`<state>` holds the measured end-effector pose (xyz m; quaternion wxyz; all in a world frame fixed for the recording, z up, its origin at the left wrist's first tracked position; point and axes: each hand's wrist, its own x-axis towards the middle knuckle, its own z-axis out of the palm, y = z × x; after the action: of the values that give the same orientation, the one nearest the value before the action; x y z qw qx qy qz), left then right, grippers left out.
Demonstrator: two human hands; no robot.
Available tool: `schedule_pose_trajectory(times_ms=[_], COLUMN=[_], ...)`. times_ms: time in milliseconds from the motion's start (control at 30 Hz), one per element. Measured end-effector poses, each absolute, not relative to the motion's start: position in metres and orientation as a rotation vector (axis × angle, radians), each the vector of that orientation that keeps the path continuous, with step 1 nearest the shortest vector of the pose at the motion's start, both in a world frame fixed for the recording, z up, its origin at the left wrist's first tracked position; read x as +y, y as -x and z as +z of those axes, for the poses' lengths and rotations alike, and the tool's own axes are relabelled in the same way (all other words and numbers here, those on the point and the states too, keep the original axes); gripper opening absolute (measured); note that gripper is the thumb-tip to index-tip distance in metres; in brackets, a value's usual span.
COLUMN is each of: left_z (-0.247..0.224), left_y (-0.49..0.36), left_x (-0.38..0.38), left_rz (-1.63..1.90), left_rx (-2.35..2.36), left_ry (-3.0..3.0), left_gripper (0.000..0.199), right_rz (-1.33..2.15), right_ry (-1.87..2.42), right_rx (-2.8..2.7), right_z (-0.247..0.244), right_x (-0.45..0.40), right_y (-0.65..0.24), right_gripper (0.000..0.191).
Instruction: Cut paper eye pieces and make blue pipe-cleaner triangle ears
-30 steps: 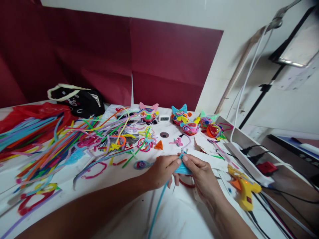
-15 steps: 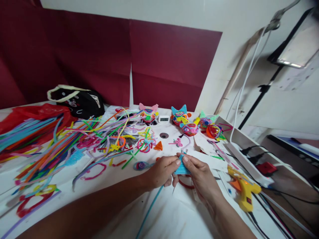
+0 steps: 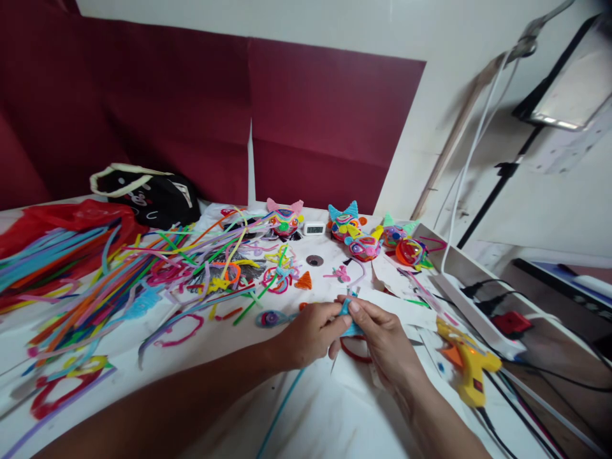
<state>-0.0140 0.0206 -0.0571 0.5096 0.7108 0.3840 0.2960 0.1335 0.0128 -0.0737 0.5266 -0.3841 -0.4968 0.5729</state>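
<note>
Between my left hand (image 3: 313, 335) and my right hand (image 3: 382, 331) is a small blue piece of pipe cleaner work (image 3: 351, 328), ridged in rows. Both hands are closed on it, thumbs and fingertips meeting at its top, and my left fingers cover much of it. A loose blue pipe cleaner (image 3: 282, 411) trails from under my left hand toward the front edge of the view. Left of my hands lies a blue shape with a purple round centre (image 3: 271, 318). Farther back rests an orange triangle (image 3: 304, 280). A red ring (image 3: 356, 349) shows partly beneath my right hand.
Loose pipe cleaners (image 3: 129, 287) cover the table's left side, beside a red bag (image 3: 76, 213) and a black bag (image 3: 153, 194). Colourful animal heads (image 3: 344, 223) stand at the back by a small digital clock (image 3: 314, 228). At right lie a yellow glue gun (image 3: 471, 366) and a power strip (image 3: 478, 312).
My left hand has shifted slightly right and its fingers now cover more of the blue piece. The trailing blue pipe cleaner has moved a little. The right hand stays nearly in place.
</note>
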Motion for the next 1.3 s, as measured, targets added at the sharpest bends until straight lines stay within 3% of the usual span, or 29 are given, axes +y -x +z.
schedule_pose_trajectory(times_ms=[233, 600, 1300], left_z=[-0.060, -0.057, -0.060], left_y=[0.015, 0.016, 0.013], left_x=[0.021, 0.022, 0.020], left_rz=[0.734, 0.705, 0.713], left_rx=[0.948, 0.913, 0.916], left_ry=[-1.742, -1.747, -1.706], left_gripper=[0.032, 0.029, 0.031], right_rz=[1.441, 1.360, 1.289], right_ry=[0.889, 0.968, 0.942], right_rx=[-1.188, -1.143, -1.072], right_z=[-0.071, -0.066, -0.077], right_x=[0.011, 0.011, 0.012], right_y=[-0.133, -0.135, -0.133], right_gripper=[0.040, 0.025, 0.025])
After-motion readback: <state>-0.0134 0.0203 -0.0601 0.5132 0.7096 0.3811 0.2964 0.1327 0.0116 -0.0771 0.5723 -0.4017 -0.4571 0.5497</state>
